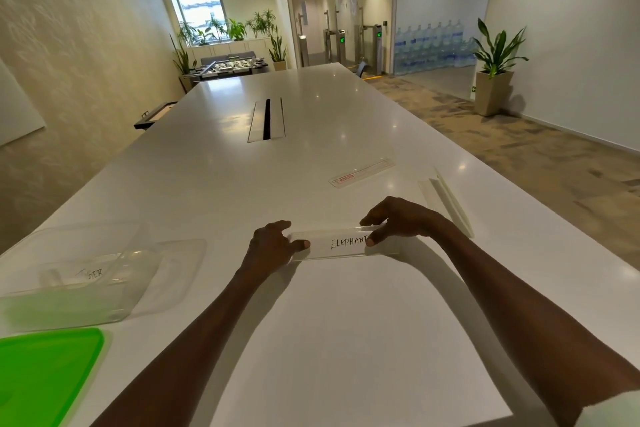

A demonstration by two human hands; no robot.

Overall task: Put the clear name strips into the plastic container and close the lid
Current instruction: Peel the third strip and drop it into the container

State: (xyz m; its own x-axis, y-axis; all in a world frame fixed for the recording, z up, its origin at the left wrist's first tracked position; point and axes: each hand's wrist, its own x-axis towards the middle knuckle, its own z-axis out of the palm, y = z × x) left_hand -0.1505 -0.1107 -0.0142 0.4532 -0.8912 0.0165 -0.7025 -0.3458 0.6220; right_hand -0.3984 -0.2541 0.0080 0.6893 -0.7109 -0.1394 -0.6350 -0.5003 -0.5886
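a green lid (45,374) lies flat at the near left corner of the table (329,340), well left of and nearer than the grip. just beyond it stands the open clear container (79,274), also well left of the grip, with a strip marked in handwriting lying inside; only the letters "ger" read clearly. both bare forearms reach forward over the white top. the left hand (273,246) and right hand (398,220) hold one clear strip (346,243) between them, lettered "elephant". the left pinches its left end, thumb on the near face and fingers behind; the right pinches the right end the same way, thumb at the last letter. both hands are closed on it, and whether the strip rests on the table or is just above it cannot be told. right of the right hand and a little beyond, a folded clear strip (446,201) lies on the table. beyond the grip, a flat strip with red print (360,172) lies apart from the others.
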